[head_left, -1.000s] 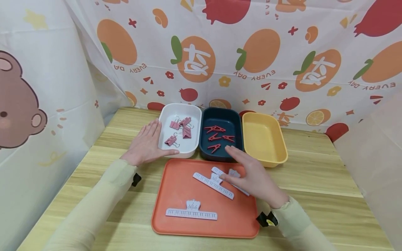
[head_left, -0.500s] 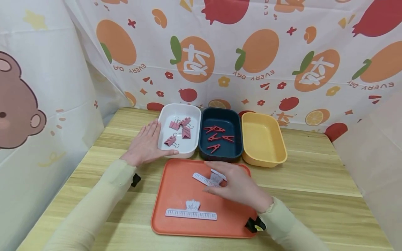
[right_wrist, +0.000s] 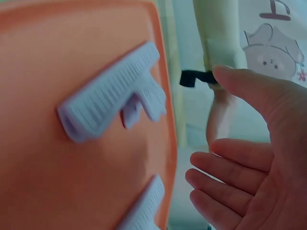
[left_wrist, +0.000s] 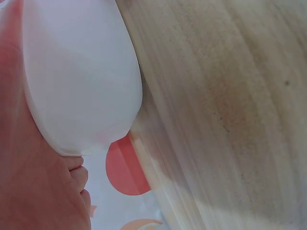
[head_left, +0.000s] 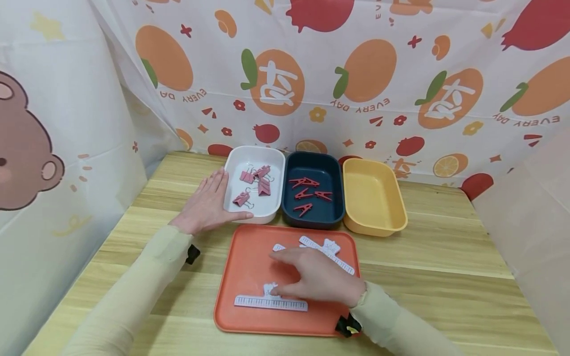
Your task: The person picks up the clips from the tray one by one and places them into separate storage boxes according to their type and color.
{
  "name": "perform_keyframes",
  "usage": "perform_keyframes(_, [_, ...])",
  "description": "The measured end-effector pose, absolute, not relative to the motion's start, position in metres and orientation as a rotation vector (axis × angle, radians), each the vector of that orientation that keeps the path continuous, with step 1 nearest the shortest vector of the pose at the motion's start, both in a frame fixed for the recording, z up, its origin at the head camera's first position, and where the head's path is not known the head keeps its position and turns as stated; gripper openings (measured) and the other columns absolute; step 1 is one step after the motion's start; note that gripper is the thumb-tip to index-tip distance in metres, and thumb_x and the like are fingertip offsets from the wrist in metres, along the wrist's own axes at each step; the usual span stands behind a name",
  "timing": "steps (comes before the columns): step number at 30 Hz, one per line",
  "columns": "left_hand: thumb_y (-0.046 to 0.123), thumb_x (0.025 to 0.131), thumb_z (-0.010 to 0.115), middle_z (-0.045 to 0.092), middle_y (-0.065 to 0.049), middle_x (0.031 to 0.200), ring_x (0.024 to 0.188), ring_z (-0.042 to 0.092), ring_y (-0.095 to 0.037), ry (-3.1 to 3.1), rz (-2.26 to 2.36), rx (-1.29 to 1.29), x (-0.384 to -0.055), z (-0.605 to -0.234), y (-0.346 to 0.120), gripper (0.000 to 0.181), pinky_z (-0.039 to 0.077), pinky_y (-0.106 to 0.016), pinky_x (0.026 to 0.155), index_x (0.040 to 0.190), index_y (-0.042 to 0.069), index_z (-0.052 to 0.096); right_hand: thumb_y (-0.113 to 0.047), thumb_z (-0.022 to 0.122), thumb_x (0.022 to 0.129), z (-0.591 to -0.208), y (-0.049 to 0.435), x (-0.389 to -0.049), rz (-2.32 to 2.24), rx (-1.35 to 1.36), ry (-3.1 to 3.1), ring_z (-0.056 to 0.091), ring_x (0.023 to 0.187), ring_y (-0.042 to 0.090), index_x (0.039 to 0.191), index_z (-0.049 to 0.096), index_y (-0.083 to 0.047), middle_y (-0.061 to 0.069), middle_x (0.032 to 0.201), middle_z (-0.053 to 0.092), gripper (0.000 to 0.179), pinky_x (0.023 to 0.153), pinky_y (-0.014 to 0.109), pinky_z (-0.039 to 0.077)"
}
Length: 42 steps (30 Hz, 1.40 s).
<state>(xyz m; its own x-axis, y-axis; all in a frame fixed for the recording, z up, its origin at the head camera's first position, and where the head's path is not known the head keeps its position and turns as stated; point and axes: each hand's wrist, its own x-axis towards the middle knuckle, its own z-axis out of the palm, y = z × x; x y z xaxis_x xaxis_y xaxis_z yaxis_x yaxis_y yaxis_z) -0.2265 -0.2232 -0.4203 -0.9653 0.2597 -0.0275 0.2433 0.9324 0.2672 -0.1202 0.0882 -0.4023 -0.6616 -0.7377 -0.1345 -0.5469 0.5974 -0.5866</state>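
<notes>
My left hand (head_left: 205,205) rests on the white bin (head_left: 236,160), fingers along its left side and thumb at the near rim. The left wrist view shows its palm against the bin's wall (left_wrist: 81,72). Pink binder clips (head_left: 264,187) lie inside. Over the orange tray (head_left: 249,257) hovers my right hand (head_left: 316,277), fingers loosely bent and holding nothing. Its thumb overlaps the handle of the front lilac piano-key clip (head_left: 270,302); the right wrist view shows a gap between hand and clips. A second such clip (head_left: 279,247) is mostly hidden under the hand, and a third (head_left: 329,251) lies behind.
A dark blue bin (head_left: 327,212) with several red clothespins (head_left: 304,210) stands beside the white one, then a yellow bin (head_left: 376,198). The three stand side by side behind the tray on the wooden table (head_left: 445,262). A fruit-print cloth (head_left: 320,113) hangs behind.
My right hand has moved left and toward the front, from the rear clips to over the front clip. The back right clip shows again. My left hand stays put.
</notes>
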Motion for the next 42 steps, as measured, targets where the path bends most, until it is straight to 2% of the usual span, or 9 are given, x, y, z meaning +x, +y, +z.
perform_keyframes(11, [0.081,0.079,0.061,0.003,-0.025,0.166,0.151,0.007,-0.043,3.03,0.403,0.391,-0.226,-0.419,-0.223,0.131,0.004,-0.055,0.121,0.16,-0.006,0.006,-0.055,0.078,0.086,-0.414,0.075,-0.107,-0.649,-1.154,2.367,0.057,0.117,0.0,0.138,0.066,-0.022,-0.017,0.13,0.063,0.063,0.097,0.026,0.05])
perform_keyframes(28, [0.083,0.078,0.06,0.002,-0.024,0.167,0.152,0.006,-0.041,3.023,0.418,0.375,-0.224,-0.417,-0.223,0.132,0.003,-0.055,0.121,0.16,-0.005,0.005,-0.034,0.084,0.087,-0.422,0.067,-0.101,-0.596,-1.189,2.392,0.057,0.116,0.001,0.136,0.068,-0.021,-0.016,0.127,0.064,0.053,0.1,0.027,0.049])
perform_keyframes(36, [0.083,0.078,0.059,0.002,-0.024,0.167,0.152,0.005,-0.042,3.021,0.406,0.377,-0.225,-0.417,-0.223,0.132,0.003,-0.055,0.121,0.16,-0.005,0.005,-0.028,0.084,0.087,-0.424,0.064,-0.099,-0.663,-1.189,2.357,0.056,0.096,-0.004,0.127,0.07,-0.025,-0.019,0.115,0.065,0.042,0.09,0.019,0.05])
perform_keyframes(42, [0.083,0.078,0.059,0.002,-0.024,0.167,0.152,0.005,-0.042,3.019,0.407,0.376,-0.226,-0.418,-0.222,0.132,0.003,-0.056,0.121,0.16,-0.005,0.005,-0.027,0.082,0.089,-0.424,0.065,-0.096,-0.678,-1.156,2.352,0.056,0.092,-0.005,0.127,0.071,-0.025,-0.021,0.112,0.066,0.04,0.086,0.018,0.05])
